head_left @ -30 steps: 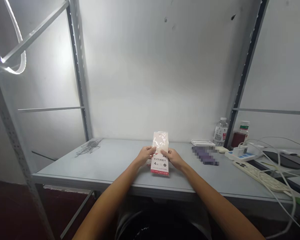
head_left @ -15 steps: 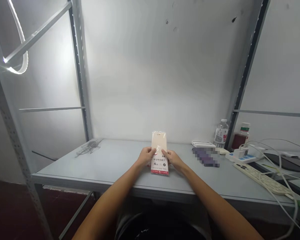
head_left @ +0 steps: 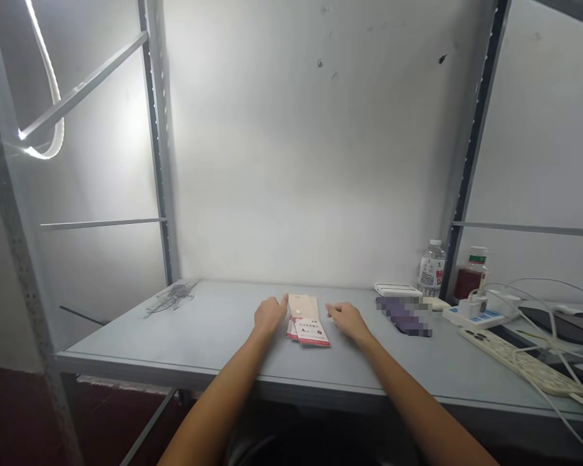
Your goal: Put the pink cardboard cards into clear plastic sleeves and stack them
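Observation:
Two flat ruler-set packets, beige above with a white and red printed label, lie overlapping on the table. The upper packet (head_left: pixel 311 331) covers most of the lower packet (head_left: pixel 291 330), whose left edge shows. Close by the left side of the packets is my left hand (head_left: pixel 270 315), its thumb raised and apart from the fingers; whether it touches the lower packet is hard to see. My right hand (head_left: pixel 346 317) hovers a little to the right of them, loosely curved, with thumb and finger apart and nothing held.
Black scribbles (head_left: pixel 172 296) mark the grey table (head_left: pixel 214 323) at left. To the right are a purple pixelated item (head_left: pixel 405 315), a white box (head_left: pixel 397 290), a clear bottle (head_left: pixel 431 268), a red-brown bottle (head_left: pixel 470 275), a power strip (head_left: pixel 519 362) and loose cables. Metal posts flank the table.
The upper packet, held upright between both hands before, now lies flat on the other one. Both hands have let go, and the right has drawn away. The view has tilted slightly upward.

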Tool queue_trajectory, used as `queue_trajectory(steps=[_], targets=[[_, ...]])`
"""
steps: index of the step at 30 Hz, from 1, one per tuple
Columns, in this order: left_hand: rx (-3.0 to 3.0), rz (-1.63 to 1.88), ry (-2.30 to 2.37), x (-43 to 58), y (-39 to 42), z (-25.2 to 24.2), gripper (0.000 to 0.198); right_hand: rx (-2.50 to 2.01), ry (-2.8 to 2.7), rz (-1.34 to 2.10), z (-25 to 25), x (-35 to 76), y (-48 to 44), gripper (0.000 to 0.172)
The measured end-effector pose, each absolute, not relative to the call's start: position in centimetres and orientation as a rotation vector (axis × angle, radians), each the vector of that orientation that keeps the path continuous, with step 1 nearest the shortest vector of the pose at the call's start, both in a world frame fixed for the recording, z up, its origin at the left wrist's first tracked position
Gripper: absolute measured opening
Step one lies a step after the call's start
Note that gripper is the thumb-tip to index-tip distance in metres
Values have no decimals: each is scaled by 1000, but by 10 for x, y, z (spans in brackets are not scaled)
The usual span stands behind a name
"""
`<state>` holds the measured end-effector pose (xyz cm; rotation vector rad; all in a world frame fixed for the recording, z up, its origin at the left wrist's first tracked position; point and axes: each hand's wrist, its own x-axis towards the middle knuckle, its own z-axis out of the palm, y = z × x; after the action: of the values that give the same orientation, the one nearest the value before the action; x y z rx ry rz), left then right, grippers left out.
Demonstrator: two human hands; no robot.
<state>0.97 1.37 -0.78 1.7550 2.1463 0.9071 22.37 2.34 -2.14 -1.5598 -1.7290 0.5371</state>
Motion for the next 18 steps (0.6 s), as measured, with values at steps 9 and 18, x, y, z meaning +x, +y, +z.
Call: queue_trajectory(steps=[9,18], targets=[[1918,821,1979,18,9,-12,39,-1460,-1771,692,-25,219,23,36],[1796,1060,1763,18,16,-14,24,-1372,-1850,754,-28,214,22,33]])
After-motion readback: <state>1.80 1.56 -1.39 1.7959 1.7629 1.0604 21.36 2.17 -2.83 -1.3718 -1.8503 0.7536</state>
